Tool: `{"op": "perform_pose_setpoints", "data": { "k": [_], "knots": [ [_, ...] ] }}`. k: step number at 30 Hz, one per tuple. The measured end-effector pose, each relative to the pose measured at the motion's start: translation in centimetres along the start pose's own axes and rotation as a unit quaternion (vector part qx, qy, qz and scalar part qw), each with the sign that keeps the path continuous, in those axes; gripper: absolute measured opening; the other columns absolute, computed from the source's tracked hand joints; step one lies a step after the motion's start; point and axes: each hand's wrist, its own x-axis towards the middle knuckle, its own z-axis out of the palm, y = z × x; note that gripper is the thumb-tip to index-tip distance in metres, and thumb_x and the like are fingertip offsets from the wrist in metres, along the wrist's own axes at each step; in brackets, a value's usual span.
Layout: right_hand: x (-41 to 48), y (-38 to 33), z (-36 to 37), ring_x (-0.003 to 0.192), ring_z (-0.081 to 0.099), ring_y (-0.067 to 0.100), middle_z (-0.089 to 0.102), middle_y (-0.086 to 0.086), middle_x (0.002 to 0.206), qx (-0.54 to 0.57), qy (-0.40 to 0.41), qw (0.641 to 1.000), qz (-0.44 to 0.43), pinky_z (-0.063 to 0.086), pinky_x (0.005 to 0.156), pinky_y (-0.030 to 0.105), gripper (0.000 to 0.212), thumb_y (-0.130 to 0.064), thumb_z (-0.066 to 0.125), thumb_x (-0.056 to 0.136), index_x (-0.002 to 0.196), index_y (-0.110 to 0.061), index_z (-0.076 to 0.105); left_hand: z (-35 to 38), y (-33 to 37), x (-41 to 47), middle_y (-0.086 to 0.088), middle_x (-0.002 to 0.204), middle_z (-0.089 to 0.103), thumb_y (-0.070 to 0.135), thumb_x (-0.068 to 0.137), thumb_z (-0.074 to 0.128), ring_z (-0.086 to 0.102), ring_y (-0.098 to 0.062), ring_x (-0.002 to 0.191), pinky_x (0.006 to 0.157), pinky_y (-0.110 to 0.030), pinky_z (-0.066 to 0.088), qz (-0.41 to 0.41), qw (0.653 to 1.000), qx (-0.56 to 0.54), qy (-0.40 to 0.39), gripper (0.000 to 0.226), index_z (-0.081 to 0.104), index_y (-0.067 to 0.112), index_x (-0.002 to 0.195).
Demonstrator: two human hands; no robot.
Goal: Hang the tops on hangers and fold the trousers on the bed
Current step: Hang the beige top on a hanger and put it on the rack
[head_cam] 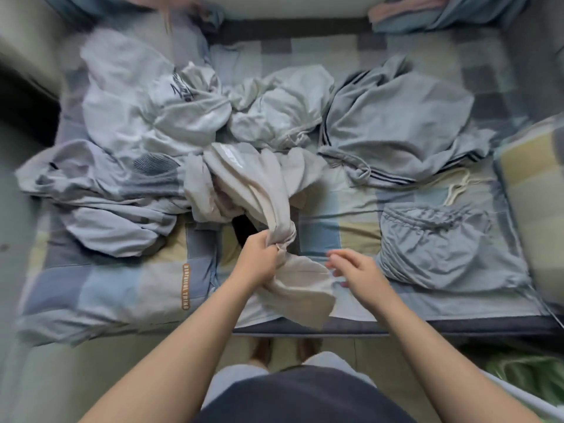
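My left hand [259,259] clutches the bunched cream garment [262,184] at the near side of the bed [345,236], my right hand [355,270] loose beside it, and next I should spread it out, since blur hides whether it's top or trousers.

A checked sheet [351,236] in blue, grey and pale yellow squares bears an orange printed label [185,286] near its front left corner. At the far end of the sheet lie blurred pink and blue pillows [433,10]. Against the sheet's right edge rests a folded checked quilt [531,184]. In front of the sheet is a pale floor [76,377], with something green [525,370] to the right.
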Motion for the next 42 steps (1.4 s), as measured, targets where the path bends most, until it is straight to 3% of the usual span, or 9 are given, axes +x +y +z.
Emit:
{"op": "perform_pose_setpoints", "data": {
  "k": [6,10,13,17,20,25,31,37,42],
  "knots": [
    [3.8,-5.0,3.0,0.102,0.065,0.028,0.066,0.013,0.12,0.203,-0.128,0.942,0.233,0.052,0.08,0.039,0.067,-0.063,0.057,0.091,0.132,-0.011,0.051,-3.1,0.8,-7.7,0.002,0.075,0.064,-0.005,0.074,0.044,0.053,-0.001,0.069,0.066,-0.024,0.045,0.095,0.973,0.168,-0.123,0.029,0.07,0.006,0.085],
    [3.8,-8.4,5.6,0.078,0.071,0.025,0.074,0.012,0.079,0.241,-0.14,0.931,0.234,0.054,0.079,0.036,0.024,-0.021,0.054,0.101,0.103,0.001,0.064,-3.8,1.5,-10.3,0.012,0.065,0.059,-0.01,0.085,0.039,0.054,0.006,0.049,0.051,-0.02,0.046,0.064,0.973,0.177,-0.137,0.047,0.072,0.024,0.082],
    [3.2,-9.6,5.3,0.057,0.064,0.017,0.068,0.007,0.07,0.224,-0.034,0.961,0.158,0.051,0.056,0.029,0.018,-0.003,0.057,0.096,0.11,0.003,0.066,-5.6,-1.2,-8.6,0.014,0.064,0.063,0.005,0.068,0.039,0.059,-0.011,0.067,0.07,-0.039,0.054,0.054,0.988,0.14,-0.043,0.036,0.066,0.031,0.068],
    [-0.6,-12.5,3.8,0.056,0.063,0.011,0.068,0.005,0.075,0.165,-0.049,0.985,0.033,0.055,0.058,0.028,0.016,-0.001,0.064,0.093,0.108,-0.005,0.064,-7.8,-1.1,-7.8,-0.003,0.131,0.057,0.03,0.068,0.051,0.048,-0.035,0.126,0.104,-0.046,0.042,0.027,0.959,0.241,0.145,0.054,0.059,0.035,0.121],
    [-4.8,-15.9,3.7,0.058,0.063,0.012,0.066,0.007,0.075,0.138,-0.13,0.981,-0.045,0.053,0.053,0.024,0.007,-0.002,0.062,0.095,0.102,-0.004,0.065,-6.8,1.6,-7.8,0.005,0.163,0.023,0.064,0.06,0.068,0.017,-0.019,0.151,0.122,-0.041,0.018,0.181,0.943,0.265,0.092,0.111,0.023,0.036,0.157],
    [-8.6,-19.3,3.1,0.081,0.072,0.023,0.073,0.017,0.097,0.124,-0.156,0.968,-0.154,0.062,0.071,0.031,0.018,-0.003,0.062,0.096,0.112,0.002,0.067,-5.2,5.5,-7.2,0.007,0.106,0.075,0.032,0.088,0.06,0.069,-0.009,0.103,0.089,-0.045,0.057,0.228,0.971,-0.011,0.07,0.025,0.071,0.027,0.111],
    [-6.8,-15.3,-0.4,0.121,0.057,0.001,0.061,-0.012,0.133,-0.07,-0.085,0.968,-0.225,0.045,0.101,0.024,0.061,-0.027,0.082,0.078,0.133,-0.035,0.055,-6.8,8.0,-8.3,-0.003,0.102,0.077,0.015,0.1,0.061,0.072,-0.02,0.102,0.089,-0.036,0.058,0.168,0.957,-0.231,0.047,0.012,0.072,0.017,0.104],
    [-4.0,-9.3,0.6,0.064,0.056,-0.005,0.064,-0.02,0.063,-0.252,-0.086,0.955,-0.133,0.045,0.066,0.026,0.027,-0.021,0.071,0.09,0.067,-0.035,0.067,-8.2,9.4,-9.0,0.003,0.088,0.078,0.024,0.098,0.063,0.073,-0.014,0.086,0.077,-0.033,0.061,0.143,0.946,-0.279,0.084,0.011,0.071,0.017,0.102],
    [-4.1,-10.2,-0.4,0.063,0.056,0.003,0.064,-0.014,0.06,-0.248,-0.01,0.958,-0.146,0.042,0.059,0.03,0.033,-0.009,0.062,0.09,0.065,-0.03,0.069,-10.8,7.9,-7.1,0.0,0.107,0.074,0.028,0.094,0.07,0.068,-0.024,0.11,0.092,-0.038,0.056,0.149,0.942,-0.23,0.193,0.022,0.067,0.019,0.113]
  ]
}}
